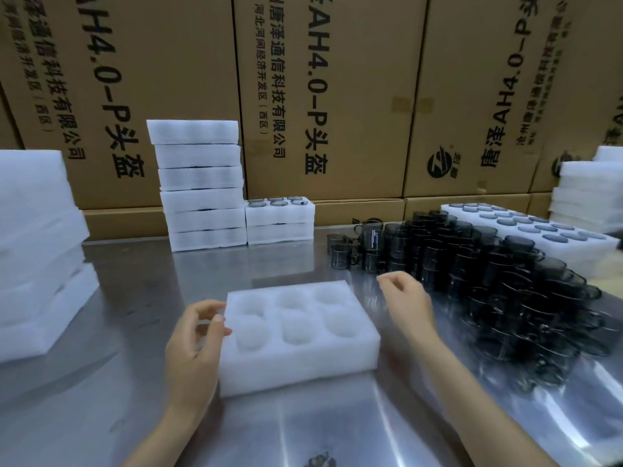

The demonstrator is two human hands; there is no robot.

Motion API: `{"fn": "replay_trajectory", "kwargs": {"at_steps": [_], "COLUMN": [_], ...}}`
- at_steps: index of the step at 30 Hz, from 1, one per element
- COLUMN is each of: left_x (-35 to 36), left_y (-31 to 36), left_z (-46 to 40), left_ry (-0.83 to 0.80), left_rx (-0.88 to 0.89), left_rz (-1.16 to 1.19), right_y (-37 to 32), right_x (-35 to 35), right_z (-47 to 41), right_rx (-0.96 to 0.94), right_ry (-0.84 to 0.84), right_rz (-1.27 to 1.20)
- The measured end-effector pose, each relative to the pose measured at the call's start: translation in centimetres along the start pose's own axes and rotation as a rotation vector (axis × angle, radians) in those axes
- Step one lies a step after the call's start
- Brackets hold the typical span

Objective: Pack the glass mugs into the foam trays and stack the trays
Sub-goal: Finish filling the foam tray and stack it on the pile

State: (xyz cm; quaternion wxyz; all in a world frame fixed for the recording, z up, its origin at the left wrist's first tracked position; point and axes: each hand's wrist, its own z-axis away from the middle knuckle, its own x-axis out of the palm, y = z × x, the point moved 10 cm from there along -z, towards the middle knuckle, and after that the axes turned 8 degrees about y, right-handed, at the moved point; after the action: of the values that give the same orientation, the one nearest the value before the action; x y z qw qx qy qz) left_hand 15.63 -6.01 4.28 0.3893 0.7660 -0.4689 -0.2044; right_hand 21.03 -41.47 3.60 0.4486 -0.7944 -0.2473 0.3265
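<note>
two bare forearms come up from the bottom edge, one on each side, and each ends in a bare hand. the left hand (194, 345) and the right hand (409, 299) carry no glove, ring, watch or band that can be seen. no sleeve shows on either arm; both are uncovered from the wrist down to where the picture cuts them off. the fingernails on the left hand are short and plain, with no varnish visible. the nails of the right hand are turned away and cannot be made out. nothing else of the person is in view.
</note>
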Motion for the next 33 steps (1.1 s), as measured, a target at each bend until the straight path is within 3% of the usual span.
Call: {"fn": "replay_trajectory", "kwargs": {"at_steps": [5, 11, 16, 33], "left_x": [0.1, 0.4, 0.4, 1.3], "left_y": [0.5, -0.3, -1.4, -2.1], "left_z": [-0.1, -0.4, -0.7, -0.6], "left_ry": [0.0, -0.014, -0.018, -0.093], "left_rx": [0.076, 0.104, 0.048, 0.027], "left_rz": [-0.075, -0.145, -0.14, -0.181], "right_y": [-1.3, 1.2, 3.1, -3.0], "right_x": [-3.6, -5.7, -5.9, -6.5], "right_z": [-6.2, -10.7, -10.7, -10.4], "right_rx": [-0.083, 0.142, 0.193, -0.173], "right_ry": [0.122, 0.045, 0.025, 0.216], "right_rz": [0.423, 0.807, 0.895, 1.048]}}
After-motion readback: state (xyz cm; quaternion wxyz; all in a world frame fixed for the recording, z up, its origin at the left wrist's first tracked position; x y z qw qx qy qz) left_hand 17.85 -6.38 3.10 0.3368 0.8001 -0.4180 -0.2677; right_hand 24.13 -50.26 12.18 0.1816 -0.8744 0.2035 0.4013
